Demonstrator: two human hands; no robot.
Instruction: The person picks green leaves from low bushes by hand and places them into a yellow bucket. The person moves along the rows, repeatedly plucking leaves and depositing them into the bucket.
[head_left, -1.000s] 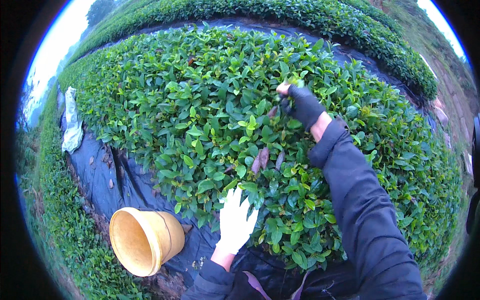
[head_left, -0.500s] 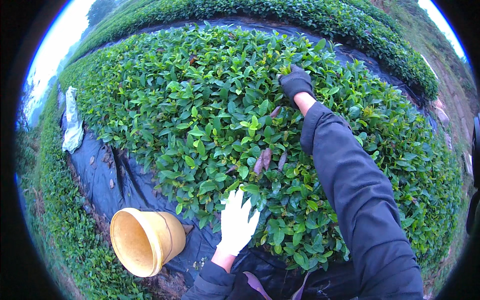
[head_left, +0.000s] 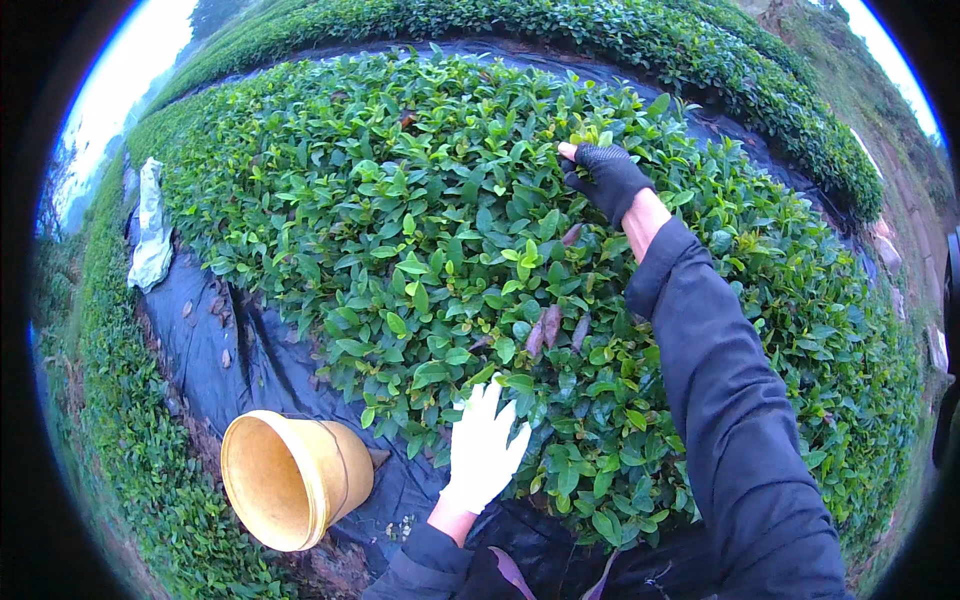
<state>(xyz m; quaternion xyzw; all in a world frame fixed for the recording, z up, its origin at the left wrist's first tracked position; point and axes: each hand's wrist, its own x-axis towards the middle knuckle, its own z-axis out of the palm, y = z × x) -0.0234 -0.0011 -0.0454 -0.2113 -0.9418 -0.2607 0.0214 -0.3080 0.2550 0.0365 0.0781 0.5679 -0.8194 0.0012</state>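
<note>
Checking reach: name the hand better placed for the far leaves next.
Likely the right hand: it is at the far leaves, thumb tip bare; the left hand is down by the near leaves.

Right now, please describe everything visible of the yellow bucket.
The yellow bucket looks plastic, with a thick rim, a tan inside and a thin dark line, perhaps its handle, around the wall. Its mouth faces left; whether it stands or lies, I cannot tell. It appears to rest on dark sheeting, apart from the left hand.
</note>
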